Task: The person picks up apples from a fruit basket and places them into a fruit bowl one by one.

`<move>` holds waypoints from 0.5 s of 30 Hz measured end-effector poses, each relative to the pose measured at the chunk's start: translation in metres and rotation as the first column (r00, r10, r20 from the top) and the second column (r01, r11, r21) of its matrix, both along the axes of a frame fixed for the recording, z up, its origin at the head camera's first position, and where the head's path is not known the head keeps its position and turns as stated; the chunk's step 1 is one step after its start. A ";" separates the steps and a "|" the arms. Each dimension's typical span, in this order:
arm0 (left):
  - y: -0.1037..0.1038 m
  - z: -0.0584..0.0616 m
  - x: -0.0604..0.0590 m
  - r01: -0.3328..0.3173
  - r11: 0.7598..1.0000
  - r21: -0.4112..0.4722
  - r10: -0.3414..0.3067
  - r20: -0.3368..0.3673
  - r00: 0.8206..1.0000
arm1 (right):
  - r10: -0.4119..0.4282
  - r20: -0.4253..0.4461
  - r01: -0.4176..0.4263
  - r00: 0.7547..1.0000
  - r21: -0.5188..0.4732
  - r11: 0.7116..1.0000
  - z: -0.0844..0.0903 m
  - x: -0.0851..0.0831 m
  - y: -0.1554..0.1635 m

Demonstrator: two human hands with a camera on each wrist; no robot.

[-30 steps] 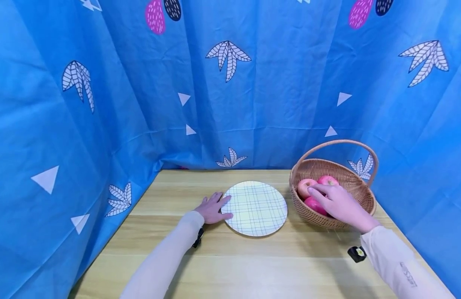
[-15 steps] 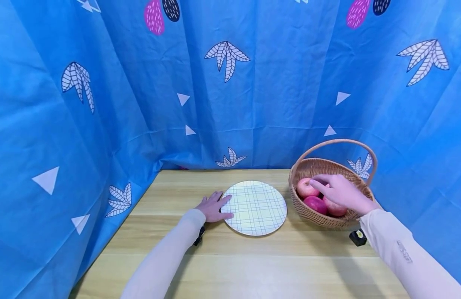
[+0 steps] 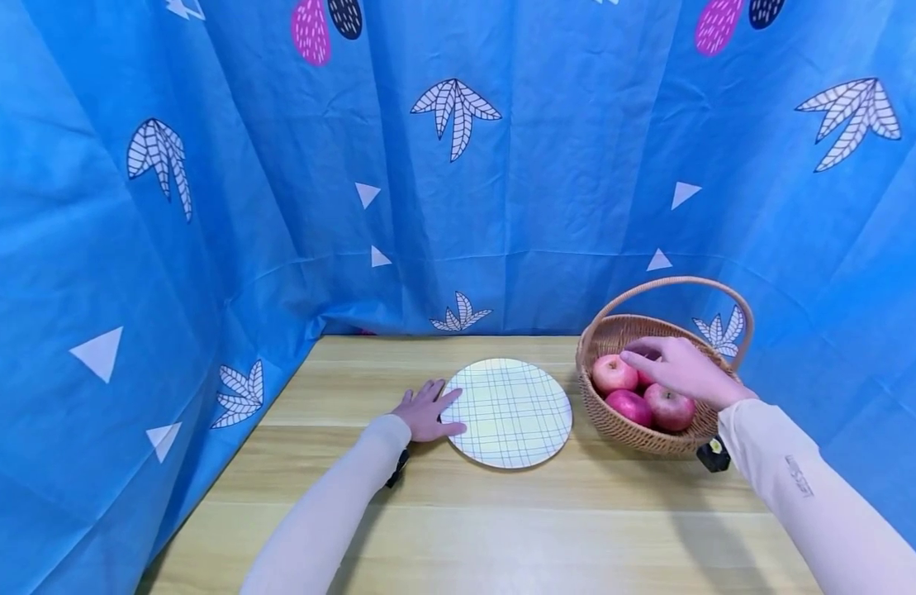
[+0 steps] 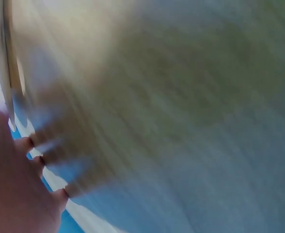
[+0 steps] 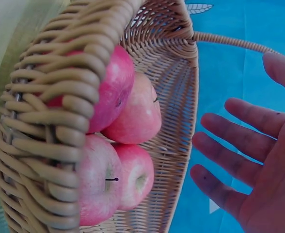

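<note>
My left hand (image 3: 424, 416) rests at the left rim of a round white plate (image 3: 511, 413) with a checked line pattern, fingers spread and thumb tip over the rim. In the left wrist view only part of this hand (image 4: 23, 179) shows, close over the wood. Above the wicker basket (image 3: 614, 428) my right hand (image 3: 681, 368) holds nothing. Inside lie several red-pink apples, among them a front right apple (image 3: 669, 406), a darker front left apple (image 3: 629, 407) and a back left apple (image 3: 614, 373). The right wrist view shows the right hand's fingers (image 5: 234, 158) extended, apart from the apples.
The basket's arched handle (image 3: 669, 281) rises at the back right of the wooden table (image 3: 502, 533). A blue patterned curtain (image 3: 458, 207) encloses the table's back and sides. The plate lies just left of the basket.
My right hand has lifted slightly and moved back over the basket, uncovering the front right apple. The left hand and the plate have stayed in place.
</note>
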State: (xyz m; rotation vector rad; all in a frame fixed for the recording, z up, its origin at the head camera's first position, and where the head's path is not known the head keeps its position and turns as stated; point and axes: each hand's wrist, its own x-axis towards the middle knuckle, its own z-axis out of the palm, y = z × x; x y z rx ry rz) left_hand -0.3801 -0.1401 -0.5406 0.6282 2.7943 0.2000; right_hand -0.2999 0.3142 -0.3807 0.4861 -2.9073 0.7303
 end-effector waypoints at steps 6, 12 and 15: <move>0.002 0.004 0.002 -0.002 1.000 -0.015 0.001 -0.005 1.000 | 0.002 0.020 -0.002 1.000 -0.004 1.000 -0.001 -0.005 0.004; 0.003 0.009 0.007 -0.003 1.000 -0.012 0.003 0.009 1.000 | -0.003 0.040 0.003 0.999 -0.004 1.000 -0.005 -0.010 0.007; 0.002 0.010 0.008 -0.003 1.000 0.003 0.003 0.010 1.000 | -0.005 0.050 0.006 0.999 -0.013 1.000 -0.008 -0.014 0.010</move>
